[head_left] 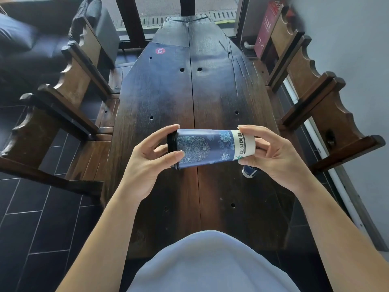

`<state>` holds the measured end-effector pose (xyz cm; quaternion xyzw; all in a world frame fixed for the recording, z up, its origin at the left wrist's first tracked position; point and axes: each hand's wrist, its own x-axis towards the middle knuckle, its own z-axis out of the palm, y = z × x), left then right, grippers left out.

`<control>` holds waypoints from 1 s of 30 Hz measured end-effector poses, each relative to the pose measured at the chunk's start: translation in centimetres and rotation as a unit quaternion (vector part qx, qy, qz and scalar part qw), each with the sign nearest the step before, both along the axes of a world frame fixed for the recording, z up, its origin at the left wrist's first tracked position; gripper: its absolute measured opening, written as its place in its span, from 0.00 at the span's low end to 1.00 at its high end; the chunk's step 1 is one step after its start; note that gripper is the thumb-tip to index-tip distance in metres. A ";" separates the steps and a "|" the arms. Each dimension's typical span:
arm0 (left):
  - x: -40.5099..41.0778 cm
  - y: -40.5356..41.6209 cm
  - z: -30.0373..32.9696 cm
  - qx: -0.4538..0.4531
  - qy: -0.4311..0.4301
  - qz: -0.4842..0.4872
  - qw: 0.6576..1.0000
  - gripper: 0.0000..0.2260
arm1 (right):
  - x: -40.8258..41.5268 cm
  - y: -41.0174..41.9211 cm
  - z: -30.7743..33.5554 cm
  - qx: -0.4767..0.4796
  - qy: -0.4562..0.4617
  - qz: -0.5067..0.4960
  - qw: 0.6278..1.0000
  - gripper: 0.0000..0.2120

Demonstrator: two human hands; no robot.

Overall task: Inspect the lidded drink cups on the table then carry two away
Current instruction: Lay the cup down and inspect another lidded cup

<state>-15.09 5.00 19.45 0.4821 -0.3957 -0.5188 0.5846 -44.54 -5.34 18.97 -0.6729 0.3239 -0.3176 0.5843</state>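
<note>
Holding one lidded cup (208, 147) sideways above the near half of the table (168, 98), over the centre seam: we judge this the inspect step, not the carry. Cup is blue w/ floral print, white band at its base end, black lid (171, 144) pointing to our left.

Left hand (151, 163): fingers and thumb curled round the lid end, thumb on the printed wall just beside the lid. Right hand (273, 157): fingertips pinch the white base end from above and below. So both grips are narrow and closed on the same cup; it hangs clear of the tabletop, roughly level, lid end a bit lower.

2nd cup (249, 171): only a small blue-and-white part shows under the right hand, standing on the table near the right edge. Lid not visible, can't tell its state.

Next move, our guess: turn the held cup upright before any lid leak, free one hand, then check or take cup no. 2. Carrying two calls for one cup per hand, each gripped round the wall, lid up. Risk: sideways hold loads the lid seal.
</note>
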 end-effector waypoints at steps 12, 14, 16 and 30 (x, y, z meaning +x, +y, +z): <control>0.2 -0.1 -0.4 -0.009 -0.030 -0.036 0.999 0.27 | -0.3 0.2 0.1 0.018 0.009 -0.003 1.000 0.32; 0.2 0.0 -0.5 -0.014 -0.027 -0.044 0.999 0.30 | -0.3 0.1 0.3 0.021 0.010 -0.006 1.000 0.31; 0.3 0.1 -0.3 -0.033 -0.030 -0.049 0.998 0.30 | -0.3 0.1 0.4 0.031 0.005 -0.005 0.999 0.31; 0.6 0.0 -0.4 -0.032 -0.025 -0.051 0.998 0.32 | -0.3 0.2 0.1 0.034 0.005 -0.001 0.999 0.34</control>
